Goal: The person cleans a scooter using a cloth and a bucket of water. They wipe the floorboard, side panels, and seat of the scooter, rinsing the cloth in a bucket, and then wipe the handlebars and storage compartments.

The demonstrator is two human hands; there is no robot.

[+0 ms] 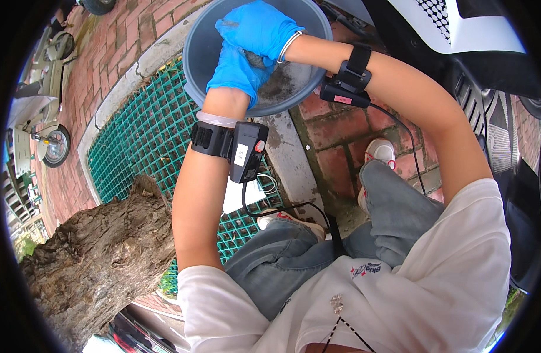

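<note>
A grey plastic bucket (190, 48) stands at the top of the view, with dirty, sudsy water (292, 84) inside. Both hands wear blue gloves and are pressed together over it. My left hand (242, 73) is closed on a dark grey wet cloth (254, 58), which shows between the gloves. Above it, my right hand (259, 28) wraps over the same bundle, its fingers bent. Most of the cloth is hidden by the gloves. Black devices are strapped to both forearms.
A tree trunk (107, 247) leans at the lower left beside green plastic grating (138, 137) with a pale kerb. A white face mask (242, 194) lies on the grating near my shoe. A scooter (482, 35) stands close on the right; other scooters (54, 97) are at far left.
</note>
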